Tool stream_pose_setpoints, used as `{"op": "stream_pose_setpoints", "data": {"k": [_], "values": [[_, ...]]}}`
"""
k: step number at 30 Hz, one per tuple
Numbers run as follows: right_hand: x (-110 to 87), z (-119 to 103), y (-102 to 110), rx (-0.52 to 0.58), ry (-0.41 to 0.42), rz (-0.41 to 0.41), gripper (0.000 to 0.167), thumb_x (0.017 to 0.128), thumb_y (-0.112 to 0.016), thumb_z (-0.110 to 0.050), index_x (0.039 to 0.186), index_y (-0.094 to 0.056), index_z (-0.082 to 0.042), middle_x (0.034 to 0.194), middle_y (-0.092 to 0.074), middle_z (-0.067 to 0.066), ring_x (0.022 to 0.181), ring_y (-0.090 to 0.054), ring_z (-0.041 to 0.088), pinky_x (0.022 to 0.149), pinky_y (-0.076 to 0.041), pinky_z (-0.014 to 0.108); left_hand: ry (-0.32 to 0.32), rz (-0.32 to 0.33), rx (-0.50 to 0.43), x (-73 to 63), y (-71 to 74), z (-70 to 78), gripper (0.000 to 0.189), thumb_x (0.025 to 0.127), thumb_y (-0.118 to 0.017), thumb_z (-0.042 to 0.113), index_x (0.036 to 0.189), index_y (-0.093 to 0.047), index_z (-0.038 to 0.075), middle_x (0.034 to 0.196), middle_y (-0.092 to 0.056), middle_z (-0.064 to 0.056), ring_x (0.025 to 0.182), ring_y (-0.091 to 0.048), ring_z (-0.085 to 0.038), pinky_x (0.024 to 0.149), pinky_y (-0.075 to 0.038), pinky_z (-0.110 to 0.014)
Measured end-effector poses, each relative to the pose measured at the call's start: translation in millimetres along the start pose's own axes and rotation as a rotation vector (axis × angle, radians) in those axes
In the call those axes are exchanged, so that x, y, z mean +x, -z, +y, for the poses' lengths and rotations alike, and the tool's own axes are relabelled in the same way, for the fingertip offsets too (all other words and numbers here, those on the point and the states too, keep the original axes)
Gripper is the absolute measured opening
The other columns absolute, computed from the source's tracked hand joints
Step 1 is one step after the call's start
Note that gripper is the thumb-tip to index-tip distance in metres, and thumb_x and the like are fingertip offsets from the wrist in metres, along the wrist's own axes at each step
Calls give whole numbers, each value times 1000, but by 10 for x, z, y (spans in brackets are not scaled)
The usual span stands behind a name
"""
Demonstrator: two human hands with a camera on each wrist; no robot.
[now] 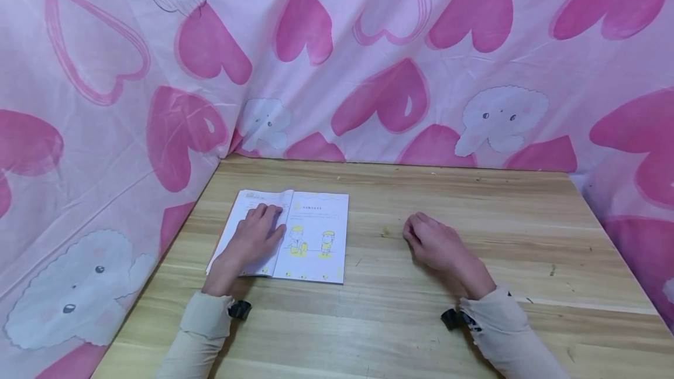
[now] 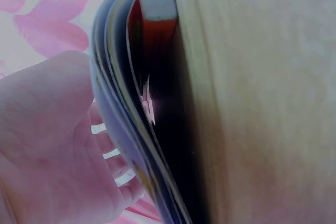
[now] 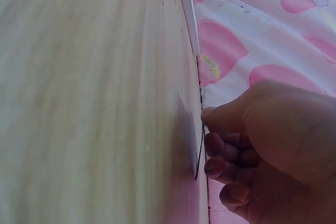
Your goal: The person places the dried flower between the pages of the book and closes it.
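Note:
An open book (image 1: 316, 262) lies on the left half of the table, its right page printed with small yellow figures. Across its left page rests my left hand (image 1: 254, 235), fingers spread loosely near the fold. From the left wrist, the book's page edges (image 2: 118, 77) bow upward beside the palm, with an orange-red cover underneath. To the right of the book, my right hand (image 1: 437, 241) rests on the bare wood. Its fingers (image 3: 226, 166) hang loosely curled and hold nothing.
The wooden table (image 1: 379, 320) meets a pink curtain (image 1: 368, 92) with hearts and white animal faces along its back and sides. A black strap (image 1: 239, 309) sits at the left wrist, and another black piece (image 1: 450, 319) at the right.

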State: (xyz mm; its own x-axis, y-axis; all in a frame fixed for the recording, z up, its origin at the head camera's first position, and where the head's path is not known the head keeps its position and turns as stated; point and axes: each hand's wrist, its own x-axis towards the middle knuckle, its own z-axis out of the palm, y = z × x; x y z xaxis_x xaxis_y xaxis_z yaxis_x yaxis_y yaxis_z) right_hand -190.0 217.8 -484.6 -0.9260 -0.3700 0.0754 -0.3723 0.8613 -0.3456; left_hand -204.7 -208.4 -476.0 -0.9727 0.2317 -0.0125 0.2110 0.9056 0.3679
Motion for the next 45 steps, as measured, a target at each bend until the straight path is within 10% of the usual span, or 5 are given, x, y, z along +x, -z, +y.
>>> {"op": "stream_pose_setpoints", "data": {"k": [28, 45], "values": [[527, -781, -334, 440, -44, -30, 3, 96, -68, -19, 98, -69, -17, 92, -66, -3, 84, -60, 12, 75, -51, 27, 18, -30, 3, -6, -19, 27, 83, 94, -80, 56, 153, -47, 8, 131, -54, -15, 120, -47, -35, 96, -44, -56], [889, -1268, -580, 449, -147, 19, 4, 96, -70, -19, 95, -72, -16, 87, -68, -3, 82, -62, 13, 75, -52, 30, 2, -18, 5, -4, -17, 30, 83, 94, -81, 56, 152, -48, 7, 132, -53, -17, 119, -48, -36, 93, -45, -55]]}}
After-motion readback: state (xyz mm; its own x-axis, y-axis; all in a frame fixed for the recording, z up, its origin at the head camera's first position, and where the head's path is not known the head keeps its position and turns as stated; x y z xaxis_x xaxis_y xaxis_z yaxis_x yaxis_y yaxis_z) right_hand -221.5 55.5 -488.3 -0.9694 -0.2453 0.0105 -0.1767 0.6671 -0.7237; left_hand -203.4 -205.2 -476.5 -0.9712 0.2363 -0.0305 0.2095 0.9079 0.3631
